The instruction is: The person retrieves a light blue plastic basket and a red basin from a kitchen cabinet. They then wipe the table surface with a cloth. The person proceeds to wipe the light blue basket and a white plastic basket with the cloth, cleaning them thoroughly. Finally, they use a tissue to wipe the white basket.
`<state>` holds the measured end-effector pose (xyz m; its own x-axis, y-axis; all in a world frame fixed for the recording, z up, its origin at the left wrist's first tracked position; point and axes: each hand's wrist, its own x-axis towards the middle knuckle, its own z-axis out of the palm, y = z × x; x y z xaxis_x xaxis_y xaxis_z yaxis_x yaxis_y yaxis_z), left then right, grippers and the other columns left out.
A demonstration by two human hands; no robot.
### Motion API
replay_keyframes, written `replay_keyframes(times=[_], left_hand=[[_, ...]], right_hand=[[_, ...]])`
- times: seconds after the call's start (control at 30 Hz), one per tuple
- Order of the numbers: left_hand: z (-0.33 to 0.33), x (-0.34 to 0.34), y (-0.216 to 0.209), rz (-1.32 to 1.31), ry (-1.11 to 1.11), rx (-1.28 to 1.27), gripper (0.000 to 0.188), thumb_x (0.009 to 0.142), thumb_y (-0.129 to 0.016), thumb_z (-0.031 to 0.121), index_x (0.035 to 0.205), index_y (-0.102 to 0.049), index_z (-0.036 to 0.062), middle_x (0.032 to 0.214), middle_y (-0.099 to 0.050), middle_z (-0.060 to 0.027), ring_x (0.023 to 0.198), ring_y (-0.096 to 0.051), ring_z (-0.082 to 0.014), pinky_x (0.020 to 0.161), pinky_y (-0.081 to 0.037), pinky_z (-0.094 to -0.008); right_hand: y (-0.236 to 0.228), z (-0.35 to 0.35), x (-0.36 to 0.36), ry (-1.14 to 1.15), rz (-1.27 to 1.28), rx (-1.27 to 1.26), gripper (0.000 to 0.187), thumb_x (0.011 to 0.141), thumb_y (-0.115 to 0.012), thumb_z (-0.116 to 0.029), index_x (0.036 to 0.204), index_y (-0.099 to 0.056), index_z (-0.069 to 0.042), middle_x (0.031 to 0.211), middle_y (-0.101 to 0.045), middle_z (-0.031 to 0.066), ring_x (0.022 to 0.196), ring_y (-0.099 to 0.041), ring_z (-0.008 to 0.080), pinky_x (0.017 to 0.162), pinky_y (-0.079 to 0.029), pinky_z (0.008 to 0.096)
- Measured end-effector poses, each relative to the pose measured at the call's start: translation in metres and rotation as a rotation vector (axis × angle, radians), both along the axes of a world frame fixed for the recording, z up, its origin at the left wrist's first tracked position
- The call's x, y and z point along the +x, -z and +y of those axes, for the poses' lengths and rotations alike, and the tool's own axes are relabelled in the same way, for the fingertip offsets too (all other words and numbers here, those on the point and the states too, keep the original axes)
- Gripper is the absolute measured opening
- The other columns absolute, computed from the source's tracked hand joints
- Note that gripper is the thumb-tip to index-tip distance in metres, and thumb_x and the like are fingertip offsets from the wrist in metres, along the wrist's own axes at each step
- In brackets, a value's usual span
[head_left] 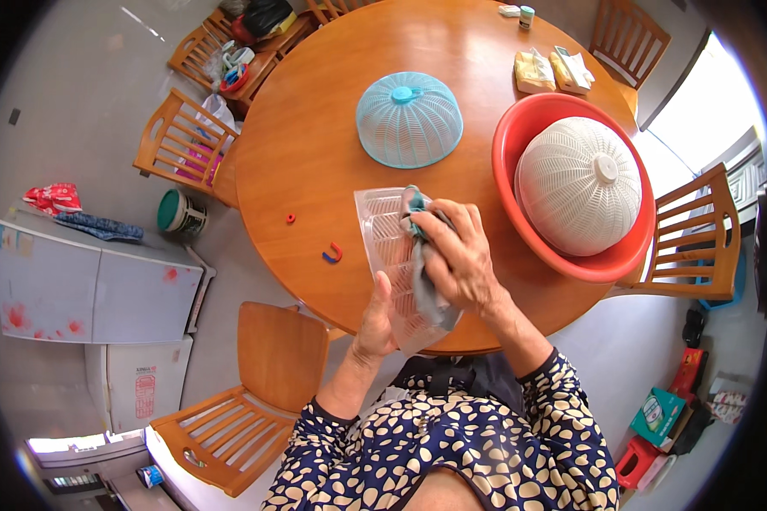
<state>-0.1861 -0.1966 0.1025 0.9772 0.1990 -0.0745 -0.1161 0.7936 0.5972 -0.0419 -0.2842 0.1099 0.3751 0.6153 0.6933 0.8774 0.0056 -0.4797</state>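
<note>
A clear plastic basket with slotted walls [375, 228] is held tilted over the near edge of the round table. My left hand [375, 324] grips its lower left side, thumb up along the wall. A grey and teal cloth [423, 277] is bunched in my right hand [456, 251], whose fingers press it against the basket. Part of the basket is hidden behind the cloth and that hand. Beyond it stands a blue mesh food cover [410, 119]. To the right, a white slotted dome cover [579, 187] rests inside a big red basin [520, 234].
On the wooden table [315, 162] lie a red and blue horseshoe magnet [332, 253] and a small red ring [291, 219]. Tissue packs [534, 71] and a small jar [526, 17] sit at the far right. Wooden chairs [281, 349] surround the table; a fridge [94, 281] is at left.
</note>
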Motion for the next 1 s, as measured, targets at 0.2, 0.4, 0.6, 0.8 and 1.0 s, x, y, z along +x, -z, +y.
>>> replay_keyframes(times=[0.2,0.4,0.6,0.8,1.0], left_hand=[[-0.008,0.006,-0.02,0.01,-0.104,0.116,0.065,0.097,-0.035,0.049,0.142,-0.026,0.0029,0.136,-0.044,-0.0115,0.124,-0.044,-0.0225,0.105,-0.035,-0.0359],[-0.008,-0.011,-0.003,0.141,-0.015,0.114,0.061,0.1,-0.031,0.042,0.146,-0.019,0.004,0.143,-0.036,-0.0102,0.128,-0.04,-0.0211,0.108,-0.031,-0.0376],[-0.011,-0.003,-0.019,0.044,-0.043,0.076,0.068,0.084,-0.047,0.007,0.147,-0.02,0.0042,0.14,-0.039,-0.011,0.124,-0.045,-0.0213,0.106,-0.036,-0.0369],[-0.005,-0.008,-0.012,0.048,-0.074,0.054,0.067,0.082,-0.047,0.004,0.145,-0.024,0.0054,0.136,-0.044,-0.0112,0.121,-0.049,-0.0209,0.104,-0.039,-0.0377],[0.002,-0.016,0.012,-0.008,-0.029,-0.018,0.063,0.083,-0.04,-0.002,0.144,-0.028,0.0074,0.133,-0.046,-0.0062,0.122,-0.046,-0.0168,0.105,-0.037,-0.0333]], right_hand=[[0.009,-0.039,-0.052,0.019,-0.044,-0.031,0.059,0.068,-0.071,-0.025,0.121,-0.056,-0.005,0.129,-0.045,0.0185,0.107,-0.046,0.0348,0.089,-0.042,0.0458],[0.003,-0.035,-0.038,-0.042,-0.176,0.084,0.039,0.064,-0.066,-0.006,0.104,-0.065,-0.007,0.114,-0.058,0.0085,0.093,-0.053,0.0252,0.084,-0.046,0.0366],[-0.001,-0.003,0.008,-0.025,0.303,0.086,0.032,0.075,-0.058,0.002,0.106,-0.063,-0.004,0.104,-0.059,0.0145,0.095,-0.054,0.0316,0.084,-0.045,0.0395],[0.003,0.005,0.01,-0.071,0.383,0.094,0.032,0.076,-0.057,0.003,0.106,-0.063,-0.005,0.109,-0.058,0.0144,0.098,-0.053,0.0324,0.084,-0.045,0.0385],[-0.005,-0.021,-0.042,-0.099,-0.047,0.112,0.038,0.062,-0.063,-0.007,0.1,-0.066,-0.003,0.111,-0.059,0.0108,0.088,-0.053,0.0274,0.075,-0.047,0.0359]])
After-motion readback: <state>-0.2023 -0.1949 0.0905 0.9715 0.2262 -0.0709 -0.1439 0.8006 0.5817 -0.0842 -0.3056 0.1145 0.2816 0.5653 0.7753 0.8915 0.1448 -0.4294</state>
